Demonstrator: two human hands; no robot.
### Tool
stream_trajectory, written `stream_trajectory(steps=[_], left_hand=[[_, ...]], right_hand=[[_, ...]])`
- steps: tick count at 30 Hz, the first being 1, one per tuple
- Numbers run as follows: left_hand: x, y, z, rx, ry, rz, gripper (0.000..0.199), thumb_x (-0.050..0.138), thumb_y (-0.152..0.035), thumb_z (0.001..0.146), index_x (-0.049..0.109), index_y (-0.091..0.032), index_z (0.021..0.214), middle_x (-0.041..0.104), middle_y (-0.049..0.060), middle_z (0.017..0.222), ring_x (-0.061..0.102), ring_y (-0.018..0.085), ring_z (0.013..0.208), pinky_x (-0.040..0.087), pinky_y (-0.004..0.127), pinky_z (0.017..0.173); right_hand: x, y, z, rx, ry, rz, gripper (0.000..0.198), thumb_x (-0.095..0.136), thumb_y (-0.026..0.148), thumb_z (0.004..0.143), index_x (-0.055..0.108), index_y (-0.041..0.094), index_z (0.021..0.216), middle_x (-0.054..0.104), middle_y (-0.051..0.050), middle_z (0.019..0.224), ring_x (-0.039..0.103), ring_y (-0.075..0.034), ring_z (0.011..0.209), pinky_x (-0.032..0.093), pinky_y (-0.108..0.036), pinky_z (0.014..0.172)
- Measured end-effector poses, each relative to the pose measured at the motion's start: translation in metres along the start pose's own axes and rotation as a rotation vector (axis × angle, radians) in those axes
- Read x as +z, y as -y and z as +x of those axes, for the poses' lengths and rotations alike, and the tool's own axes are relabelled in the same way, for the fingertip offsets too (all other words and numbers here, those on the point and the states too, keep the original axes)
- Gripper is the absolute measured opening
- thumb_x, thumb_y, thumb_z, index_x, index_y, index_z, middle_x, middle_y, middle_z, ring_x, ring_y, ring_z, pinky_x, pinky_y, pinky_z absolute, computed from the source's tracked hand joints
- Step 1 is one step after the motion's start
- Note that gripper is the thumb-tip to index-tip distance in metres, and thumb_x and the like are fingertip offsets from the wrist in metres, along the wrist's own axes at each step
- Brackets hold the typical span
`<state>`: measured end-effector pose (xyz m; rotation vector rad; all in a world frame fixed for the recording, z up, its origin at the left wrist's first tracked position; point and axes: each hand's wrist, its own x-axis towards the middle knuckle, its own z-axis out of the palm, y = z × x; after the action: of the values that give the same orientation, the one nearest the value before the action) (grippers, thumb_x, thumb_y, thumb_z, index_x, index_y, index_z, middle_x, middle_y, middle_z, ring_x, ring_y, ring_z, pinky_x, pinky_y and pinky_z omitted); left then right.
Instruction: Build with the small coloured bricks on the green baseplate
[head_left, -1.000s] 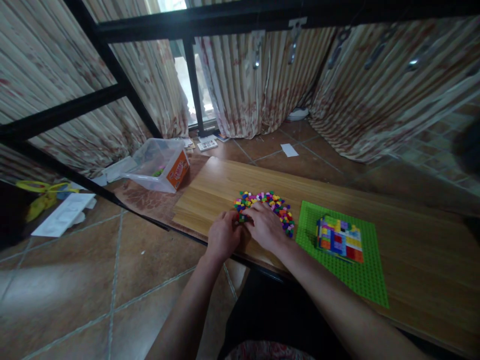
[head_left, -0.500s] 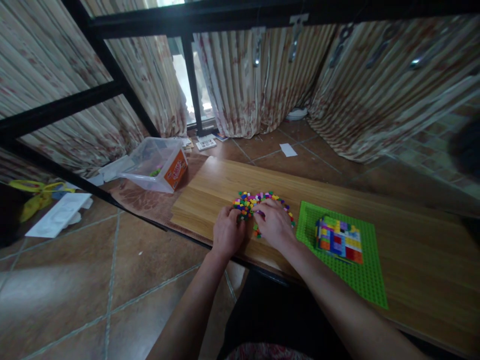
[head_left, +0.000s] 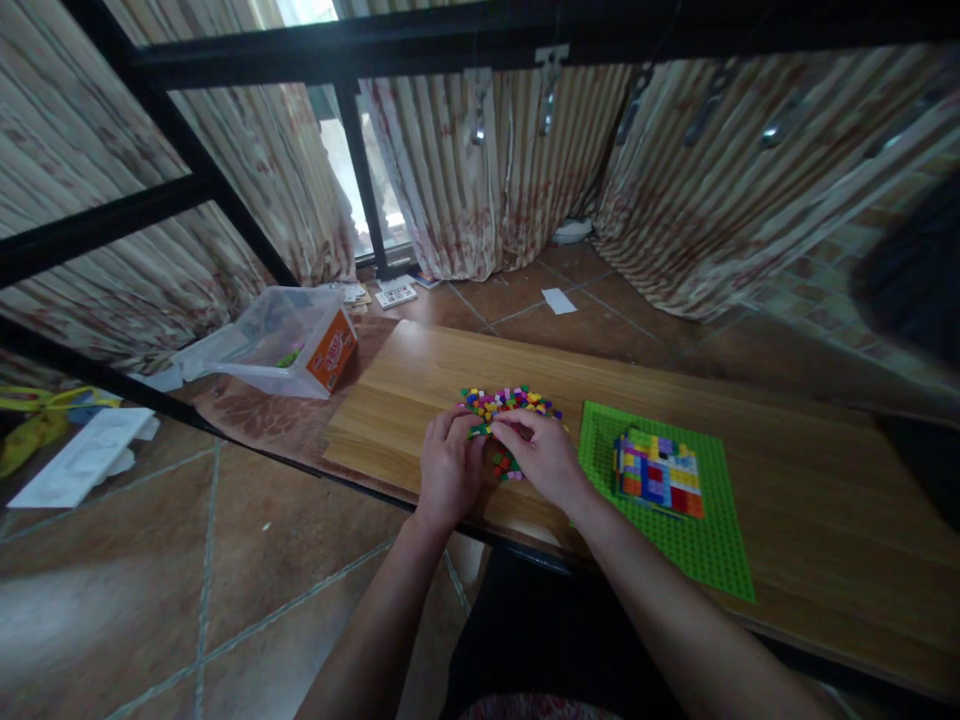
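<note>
My left hand (head_left: 452,468) is closed, its thumb and fingers pinching a small green toy brick (head_left: 478,431). Right beside it, my right hand (head_left: 541,452) has thumb and fingertips pressed together against the end of that brick; whatever it pinches is too small to make out. Both hands are over the near part of a pile of loose colourful toy bricks (head_left: 510,400), which they partly hide. To their right, a block of joined multicoloured bricks (head_left: 660,478) sits on a green studded baseplate (head_left: 712,555).
The wooden tabletop (head_left: 817,520) runs off to the right. On the patterned cloth (head_left: 255,405) at left stands a clear plastic bin (head_left: 281,375) with an orange label. Black metal bars (head_left: 202,185) cross in front of the curtains. White packaging (head_left: 82,460) lies on the tiled floor.
My hands have lifted slightly and come together, and a green brick now shows between the left fingers. The whole view has shifted a little, so the scene sits farther left.
</note>
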<state>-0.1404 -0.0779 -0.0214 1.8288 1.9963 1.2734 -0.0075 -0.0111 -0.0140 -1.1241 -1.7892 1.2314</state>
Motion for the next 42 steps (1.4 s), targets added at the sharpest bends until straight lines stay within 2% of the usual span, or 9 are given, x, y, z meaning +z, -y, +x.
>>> stream_trajectory(steps=[3, 7, 9, 12, 19, 27, 34, 39, 42], left_hand=[[0.001, -0.011, 0.001, -0.103, 0.03, -0.323, 0.017, 0.055, -0.024, 0.086, 0.063, -0.018, 0.1, 0.065, 0.006, 0.098, 0.061, 0.018, 0.093, 0.049, 0.032, 0.086], [0.003, -0.022, -0.001, -0.425, 0.021, -0.851, 0.022, 0.068, -0.029, 0.076, 0.066, -0.016, 0.093, 0.067, 0.001, 0.078, 0.062, 0.013, 0.072, 0.049, 0.025, 0.069], [0.003, -0.026, -0.001, -0.568, 0.012, -1.016, 0.025, 0.073, -0.031, 0.07, 0.068, -0.015, 0.089, 0.067, 0.001, 0.072, 0.061, 0.011, 0.066, 0.046, 0.022, 0.063], [0.0, -0.031, -0.001, -0.673, 0.015, -1.14, 0.027, 0.077, -0.03, 0.064, 0.07, -0.014, 0.085, 0.066, 0.0, 0.067, 0.059, 0.009, 0.061, 0.045, 0.02, 0.06], [-0.003, -0.043, 0.0, -0.654, 0.022, -1.071, 0.023, 0.07, -0.028, 0.071, 0.071, -0.014, 0.089, 0.069, 0.002, 0.071, 0.061, 0.01, 0.065, 0.049, 0.022, 0.064], [0.001, -0.052, 0.0, -0.686, -0.019, -0.999, 0.02, 0.073, -0.026, 0.066, 0.07, -0.012, 0.079, 0.066, 0.0, 0.061, 0.058, 0.009, 0.055, 0.047, 0.02, 0.055], [0.002, -0.05, -0.001, -0.786, 0.03, -1.182, 0.023, 0.075, -0.026, 0.063, 0.069, -0.011, 0.08, 0.065, 0.001, 0.06, 0.058, 0.007, 0.053, 0.046, 0.017, 0.054], [-0.001, -0.051, -0.001, -0.757, 0.047, -1.166, 0.027, 0.07, -0.027, 0.07, 0.07, -0.011, 0.092, 0.068, 0.003, 0.068, 0.062, 0.009, 0.059, 0.051, 0.021, 0.063], [-0.001, -0.052, -0.002, -0.746, 0.051, -1.103, 0.029, 0.07, -0.027, 0.07, 0.071, -0.011, 0.094, 0.069, 0.004, 0.07, 0.063, 0.01, 0.062, 0.052, 0.022, 0.064]], right_hand=[[0.003, 0.004, -0.003, 0.186, 0.001, 0.303, 0.025, 0.068, 0.042, 0.073, 0.071, 0.018, 0.082, 0.066, 0.001, 0.065, 0.054, -0.013, 0.054, 0.041, -0.026, 0.053], [0.002, 0.009, -0.011, 0.34, 0.014, 0.557, 0.031, 0.076, 0.044, 0.063, 0.07, 0.017, 0.076, 0.061, 0.003, 0.057, 0.047, -0.009, 0.048, 0.036, -0.023, 0.047], [0.0, 0.009, -0.015, 0.379, 0.036, 0.662, 0.032, 0.079, 0.042, 0.061, 0.07, 0.017, 0.077, 0.06, 0.003, 0.057, 0.048, -0.008, 0.049, 0.035, -0.022, 0.047], [-0.002, 0.007, -0.019, 0.406, 0.062, 0.828, 0.029, 0.081, 0.038, 0.06, 0.07, 0.017, 0.076, 0.06, 0.004, 0.058, 0.049, -0.007, 0.052, 0.037, -0.021, 0.05], [-0.007, 0.011, -0.024, 0.463, 0.091, 1.014, 0.021, 0.076, 0.031, 0.064, 0.068, 0.017, 0.079, 0.064, 0.002, 0.067, 0.052, -0.008, 0.056, 0.043, -0.021, 0.052], [-0.001, 0.016, -0.029, 0.324, 0.017, 0.739, 0.03, 0.078, 0.043, 0.064, 0.065, 0.016, 0.068, 0.05, 0.006, 0.05, 0.04, -0.006, 0.044, 0.028, -0.019, 0.04], [-0.002, 0.013, -0.031, 0.417, 0.024, 0.933, 0.026, 0.079, 0.038, 0.062, 0.066, 0.016, 0.068, 0.053, 0.005, 0.051, 0.043, -0.006, 0.047, 0.029, -0.019, 0.042], [-0.007, 0.01, -0.029, 0.546, -0.026, 1.106, 0.02, 0.075, 0.03, 0.061, 0.065, 0.015, 0.07, 0.06, 0.002, 0.06, 0.048, -0.007, 0.051, 0.034, -0.02, 0.045], [-0.008, 0.013, -0.029, 0.532, 0.001, 1.063, 0.021, 0.074, 0.033, 0.062, 0.065, 0.016, 0.071, 0.06, 0.003, 0.061, 0.047, -0.007, 0.051, 0.033, -0.02, 0.044]])
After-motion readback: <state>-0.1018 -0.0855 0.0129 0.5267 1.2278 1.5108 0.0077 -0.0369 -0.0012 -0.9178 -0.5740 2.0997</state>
